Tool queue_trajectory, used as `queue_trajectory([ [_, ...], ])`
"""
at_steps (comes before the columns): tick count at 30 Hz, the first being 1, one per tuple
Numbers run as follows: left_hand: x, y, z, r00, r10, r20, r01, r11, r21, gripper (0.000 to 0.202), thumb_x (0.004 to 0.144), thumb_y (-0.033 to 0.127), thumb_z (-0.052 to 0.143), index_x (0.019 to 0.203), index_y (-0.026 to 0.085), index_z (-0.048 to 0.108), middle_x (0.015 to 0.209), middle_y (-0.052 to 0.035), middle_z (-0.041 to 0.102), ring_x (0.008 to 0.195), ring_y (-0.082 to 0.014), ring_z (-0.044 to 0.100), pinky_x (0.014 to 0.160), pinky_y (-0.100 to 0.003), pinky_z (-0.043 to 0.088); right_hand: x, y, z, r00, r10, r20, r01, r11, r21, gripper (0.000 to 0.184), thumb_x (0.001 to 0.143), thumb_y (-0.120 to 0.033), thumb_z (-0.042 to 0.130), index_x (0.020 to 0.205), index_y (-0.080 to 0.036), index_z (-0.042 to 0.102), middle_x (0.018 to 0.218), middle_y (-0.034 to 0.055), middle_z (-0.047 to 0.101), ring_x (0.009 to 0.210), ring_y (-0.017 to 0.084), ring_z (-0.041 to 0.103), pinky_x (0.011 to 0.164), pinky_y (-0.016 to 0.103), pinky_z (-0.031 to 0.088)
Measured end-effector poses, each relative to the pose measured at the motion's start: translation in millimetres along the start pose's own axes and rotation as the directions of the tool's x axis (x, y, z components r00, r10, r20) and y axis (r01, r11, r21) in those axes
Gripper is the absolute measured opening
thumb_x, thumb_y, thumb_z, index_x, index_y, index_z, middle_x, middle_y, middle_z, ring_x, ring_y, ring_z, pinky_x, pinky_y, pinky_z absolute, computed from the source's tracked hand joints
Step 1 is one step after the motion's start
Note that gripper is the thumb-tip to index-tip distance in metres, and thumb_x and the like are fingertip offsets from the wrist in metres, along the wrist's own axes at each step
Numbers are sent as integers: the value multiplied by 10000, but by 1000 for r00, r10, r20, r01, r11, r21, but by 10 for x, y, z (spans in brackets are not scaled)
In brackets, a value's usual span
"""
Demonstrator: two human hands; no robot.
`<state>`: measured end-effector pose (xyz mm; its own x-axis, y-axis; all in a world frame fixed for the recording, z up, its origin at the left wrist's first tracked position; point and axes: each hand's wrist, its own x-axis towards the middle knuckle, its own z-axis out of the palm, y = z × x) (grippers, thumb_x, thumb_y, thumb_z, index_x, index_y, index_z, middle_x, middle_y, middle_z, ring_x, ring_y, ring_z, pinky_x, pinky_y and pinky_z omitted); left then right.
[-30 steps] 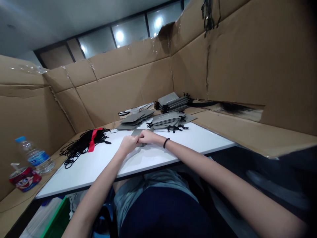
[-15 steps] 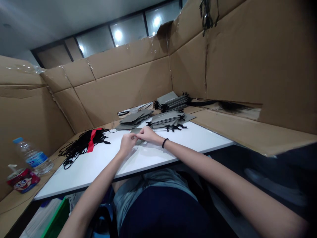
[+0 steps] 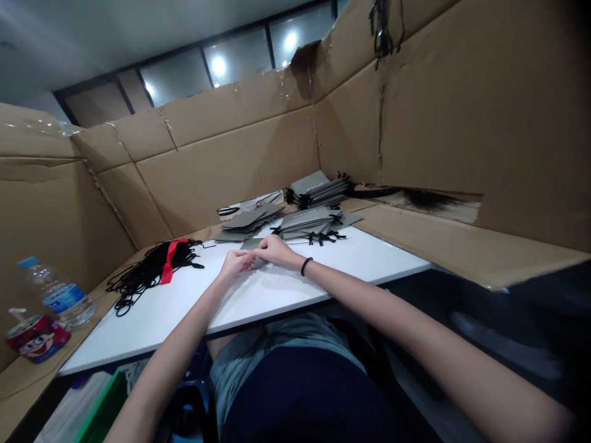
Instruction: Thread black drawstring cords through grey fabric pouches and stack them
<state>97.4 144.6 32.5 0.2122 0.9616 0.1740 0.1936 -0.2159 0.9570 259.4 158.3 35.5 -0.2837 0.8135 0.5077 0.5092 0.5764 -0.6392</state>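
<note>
Fingers of the left hand [image 3: 236,264] and right hand [image 3: 276,250] curl close together, pinching a small grey folded paper bag [image 3: 248,245] between them, just above the white worktop [image 3: 138,338]. It looks light and thin, stiff enough to hold by its edges but easily creased. Stacked grey bags [image 3: 305,221] lie just beyond, toward the far side.

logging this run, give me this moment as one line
left hand: grips grey paper bag | right hand: grips same bag | near: stacked grey bags, black cord bundle | surface: white table
</note>
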Motion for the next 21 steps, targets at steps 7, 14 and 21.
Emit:
queue_trajectory([
  [7,11,-28,1,1000,-15,-20,13,996,-93,327,548,314,764,770,79,714,450,38,481,418,-51,359,428,-210,238,-15,-30,-13,999,-44,9,44,998,-40,317,704,-326,492,438,-164,432,471,-56,249,514,76,209,503,265,147],
  [14,19,-29,-23,999,-30,-33,25,989,-144,377,527,329,780,802,79,716,494,20,520,424,-51,363,435,-214,223,24,24,-26,987,-138,83,144,987,-73,263,748,-290,482,525,-152,505,508,-35,413,533,90,336,520,236,221],
  [21,-6,4,-46,998,34,-45,-38,994,-101,357,512,338,812,744,92,698,573,3,570,444,-46,392,440,-199,283,73,96,-17,956,-242,166,264,956,-125,191,798,-202,487,661,-134,602,693,28,591,701,139,482,655,230,332],
])
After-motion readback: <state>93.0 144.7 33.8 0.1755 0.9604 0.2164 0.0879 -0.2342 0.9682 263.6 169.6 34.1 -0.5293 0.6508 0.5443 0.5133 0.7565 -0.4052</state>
